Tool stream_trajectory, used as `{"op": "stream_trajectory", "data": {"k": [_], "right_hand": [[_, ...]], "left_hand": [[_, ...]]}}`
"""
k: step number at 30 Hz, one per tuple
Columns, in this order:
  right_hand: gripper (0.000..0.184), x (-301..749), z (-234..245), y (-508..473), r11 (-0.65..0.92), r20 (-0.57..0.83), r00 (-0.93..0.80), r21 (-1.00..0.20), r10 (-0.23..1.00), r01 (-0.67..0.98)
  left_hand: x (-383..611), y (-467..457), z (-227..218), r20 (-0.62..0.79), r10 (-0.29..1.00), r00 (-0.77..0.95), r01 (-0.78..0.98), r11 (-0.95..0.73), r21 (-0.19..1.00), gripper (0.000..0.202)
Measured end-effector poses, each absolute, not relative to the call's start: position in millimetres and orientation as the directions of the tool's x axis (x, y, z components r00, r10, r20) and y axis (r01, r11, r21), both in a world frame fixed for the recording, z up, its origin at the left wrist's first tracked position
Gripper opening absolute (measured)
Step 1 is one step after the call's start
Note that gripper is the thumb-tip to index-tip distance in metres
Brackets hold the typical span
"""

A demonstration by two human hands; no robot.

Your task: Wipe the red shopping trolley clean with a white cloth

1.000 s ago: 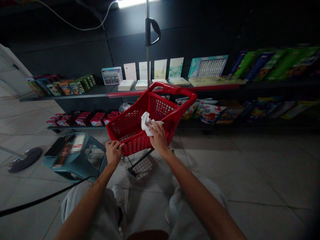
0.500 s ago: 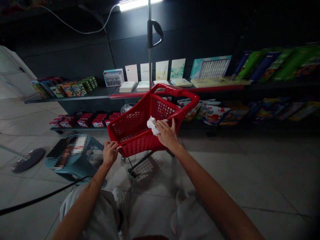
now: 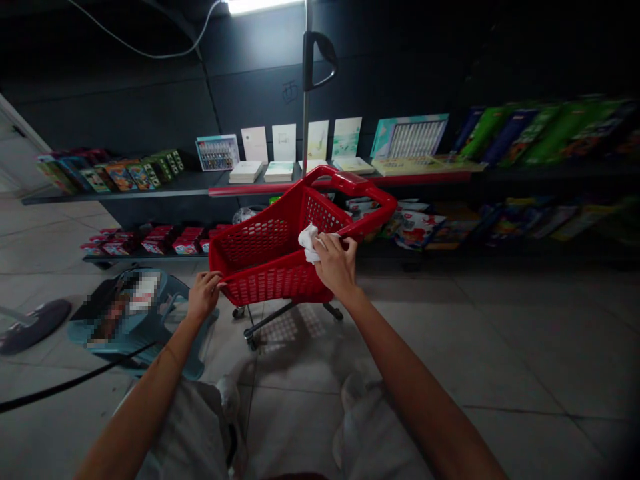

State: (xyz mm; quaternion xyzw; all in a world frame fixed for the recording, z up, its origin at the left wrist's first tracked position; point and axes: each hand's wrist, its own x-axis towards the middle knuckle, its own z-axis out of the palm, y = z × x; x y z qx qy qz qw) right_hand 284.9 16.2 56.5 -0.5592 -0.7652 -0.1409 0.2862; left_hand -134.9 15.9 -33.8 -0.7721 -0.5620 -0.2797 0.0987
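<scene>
A red plastic shopping cart (image 3: 273, 285) stands in front of me, its handle at the upper right. My left hand (image 3: 204, 293) grips the rim at the cart's left front corner, fingers hooked over the edge. With my right hand (image 3: 336, 265) I hold a crumpled white cloth (image 3: 309, 241) against the near side rim, close to the handle end. The cloth is bunched under the fingers, and part of it hangs over the inside of the basket. Nothing shows inside the part of the basket I can see.
Behind the cart runs a dark shelf (image 3: 170, 195) with books (image 3: 280, 172), boxes and bagged snacks (image 3: 419, 227). At left are a blue-grey stool (image 3: 175, 293) with things on it and a round stand base (image 3: 37, 327). A metal pole (image 3: 306, 127) rises behind the cart.
My right hand and the cloth have shifted slightly along the near rim toward the handle. My left hand stays on the corner. The whole view has moved a little.
</scene>
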Motion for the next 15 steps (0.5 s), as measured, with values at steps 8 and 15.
{"op": "stream_trajectory", "data": {"k": [8, 15], "right_hand": [[0.049, 266, 59, 1, 0.315, 0.580, -0.221, -0.064, 0.784, 0.947], [0.046, 243, 55, -12, 0.371, 0.602, -0.246, -0.091, 0.760, 0.924]], "left_hand": [[-142, 32, -30, 0.623, 0.778, 0.084, 0.923, -0.297, 0.246, 0.039], [-127, 27, -13, 0.711, 0.703, 0.017, 0.907, -0.311, 0.285, 0.034]]}}
